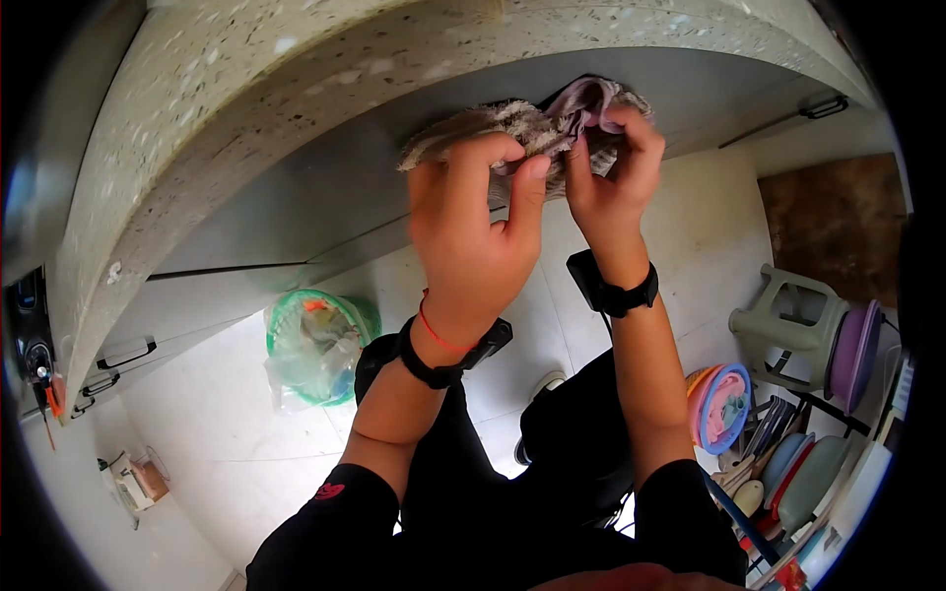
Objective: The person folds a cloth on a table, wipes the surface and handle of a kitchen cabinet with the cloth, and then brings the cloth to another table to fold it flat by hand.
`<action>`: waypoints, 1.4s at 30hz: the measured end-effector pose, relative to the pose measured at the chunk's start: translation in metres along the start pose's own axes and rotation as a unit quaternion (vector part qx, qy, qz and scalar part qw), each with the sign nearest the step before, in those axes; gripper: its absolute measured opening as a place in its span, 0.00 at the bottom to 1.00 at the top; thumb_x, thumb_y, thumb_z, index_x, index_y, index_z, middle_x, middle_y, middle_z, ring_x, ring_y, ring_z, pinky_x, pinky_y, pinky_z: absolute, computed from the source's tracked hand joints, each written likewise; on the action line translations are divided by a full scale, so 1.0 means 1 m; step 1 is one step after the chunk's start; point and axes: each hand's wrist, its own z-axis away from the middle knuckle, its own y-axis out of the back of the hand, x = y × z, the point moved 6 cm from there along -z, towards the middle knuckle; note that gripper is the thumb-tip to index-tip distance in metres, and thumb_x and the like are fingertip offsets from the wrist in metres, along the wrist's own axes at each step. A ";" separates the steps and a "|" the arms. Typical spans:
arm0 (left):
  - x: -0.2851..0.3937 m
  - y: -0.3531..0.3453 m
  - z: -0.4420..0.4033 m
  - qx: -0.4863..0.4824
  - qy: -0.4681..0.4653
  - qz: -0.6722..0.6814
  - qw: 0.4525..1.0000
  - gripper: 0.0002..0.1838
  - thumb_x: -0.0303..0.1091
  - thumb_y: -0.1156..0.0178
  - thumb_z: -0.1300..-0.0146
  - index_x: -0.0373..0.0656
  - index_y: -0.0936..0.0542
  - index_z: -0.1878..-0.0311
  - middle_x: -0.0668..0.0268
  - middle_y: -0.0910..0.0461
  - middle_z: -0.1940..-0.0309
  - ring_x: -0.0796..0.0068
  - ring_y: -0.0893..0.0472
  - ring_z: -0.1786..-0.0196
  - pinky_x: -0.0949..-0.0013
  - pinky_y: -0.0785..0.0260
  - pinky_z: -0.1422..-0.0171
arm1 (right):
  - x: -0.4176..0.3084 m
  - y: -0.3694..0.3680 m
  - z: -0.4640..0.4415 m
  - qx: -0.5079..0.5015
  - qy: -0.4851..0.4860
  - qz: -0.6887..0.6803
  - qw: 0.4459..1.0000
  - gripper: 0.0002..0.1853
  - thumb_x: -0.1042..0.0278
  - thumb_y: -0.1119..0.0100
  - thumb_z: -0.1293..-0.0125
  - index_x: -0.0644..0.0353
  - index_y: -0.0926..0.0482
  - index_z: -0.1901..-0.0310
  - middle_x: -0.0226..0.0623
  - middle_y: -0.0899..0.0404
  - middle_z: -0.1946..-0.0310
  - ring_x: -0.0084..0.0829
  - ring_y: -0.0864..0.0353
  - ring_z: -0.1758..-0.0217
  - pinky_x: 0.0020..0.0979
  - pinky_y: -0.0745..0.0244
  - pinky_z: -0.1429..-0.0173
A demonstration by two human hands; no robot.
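Observation:
A crumpled cloth, greyish-beige and pale purple, is bunched up in front of the grey cabinet front, just below the speckled counter edge. My left hand grips its left part, thumb and index finger bent towards each other. On the cloth's right part, my right hand pinches a purple fold between thumb and fingers. Both wrists wear black bands, and a thin red string circles the left one. Some of the cloth is hidden behind my fingers.
The stone countertop curves across the top. On the floor stand a green bin with a plastic liner and a grey-green stool bearing a purple basin. Colourful basins and kitchenware are at the lower right. Dark handles stick out at the left.

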 end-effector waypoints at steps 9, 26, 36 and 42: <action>0.006 0.012 0.007 -0.008 -0.012 -0.036 0.999 0.11 0.23 0.29 0.42 0.42 0.18 0.57 0.66 0.16 0.63 0.60 0.20 0.59 0.62 0.27 0.53 | 0.002 0.022 -0.003 0.046 -0.093 0.188 0.977 0.31 0.62 0.15 0.49 0.63 0.28 0.53 0.39 0.25 0.59 0.37 0.25 0.56 0.36 0.28 0.52; -0.001 0.057 0.012 0.123 -0.086 -0.192 0.970 0.15 0.23 0.31 0.41 0.48 0.18 0.50 0.71 0.15 0.61 0.64 0.21 0.63 0.63 0.33 0.48 | -0.059 -0.043 -0.004 0.019 -0.008 0.106 0.994 0.08 0.72 0.30 0.41 0.60 0.23 0.69 0.40 0.27 0.70 0.44 0.29 0.65 0.41 0.33 0.62; 0.014 0.050 0.008 0.103 -0.044 -0.177 0.978 0.12 0.20 0.35 0.38 0.42 0.17 0.52 0.66 0.14 0.56 0.61 0.20 0.55 0.65 0.30 0.47 | -0.068 -0.054 0.002 -0.100 0.120 0.057 0.986 0.12 0.77 0.33 0.50 0.58 0.19 0.62 0.39 0.28 0.66 0.46 0.25 0.59 0.42 0.29 0.56; 0.003 0.057 0.014 0.098 -0.034 -0.178 0.978 0.12 0.20 0.35 0.38 0.43 0.18 0.52 0.66 0.14 0.56 0.61 0.19 0.55 0.64 0.30 0.46 | -0.034 -0.011 -0.014 0.014 0.069 0.175 0.982 0.12 0.82 0.35 0.48 0.59 0.21 0.62 0.41 0.26 0.66 0.47 0.27 0.60 0.42 0.29 0.55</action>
